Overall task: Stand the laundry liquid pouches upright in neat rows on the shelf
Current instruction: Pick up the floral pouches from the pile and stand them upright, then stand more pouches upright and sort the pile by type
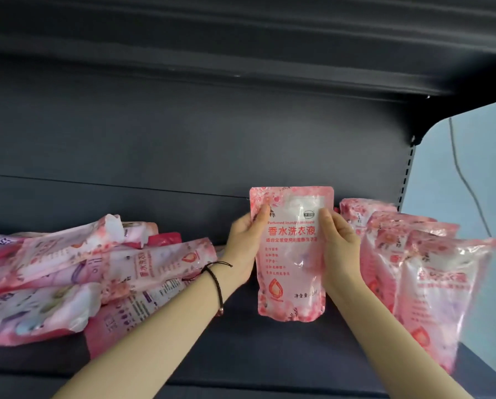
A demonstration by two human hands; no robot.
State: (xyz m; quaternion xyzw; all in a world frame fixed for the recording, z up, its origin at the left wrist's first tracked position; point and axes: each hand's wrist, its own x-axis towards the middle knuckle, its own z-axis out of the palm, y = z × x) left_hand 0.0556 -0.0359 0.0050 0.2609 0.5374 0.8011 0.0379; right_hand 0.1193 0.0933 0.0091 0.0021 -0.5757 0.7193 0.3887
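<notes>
While both hands pinch it by its upper edges, the pouch [291, 254] stands upright just left of the standing row [431, 283]; the heap [82, 272] of flat pouches lies much farther left of that row. The left hand [245, 249] and right hand [340, 243] each have a thumb on the front, fingers behind. Whether its base sits on the shelf [269, 355] I cannot tell. Released too soon, I'd say, the soft bag could slump forward or tip into the row and topple it.

Pink floral pouch [291, 254] upright at mid-shelf, row of standing pouches [407, 272] just right, toppled pouches [77, 272] heaped left, dark shelf [241, 355].
</notes>
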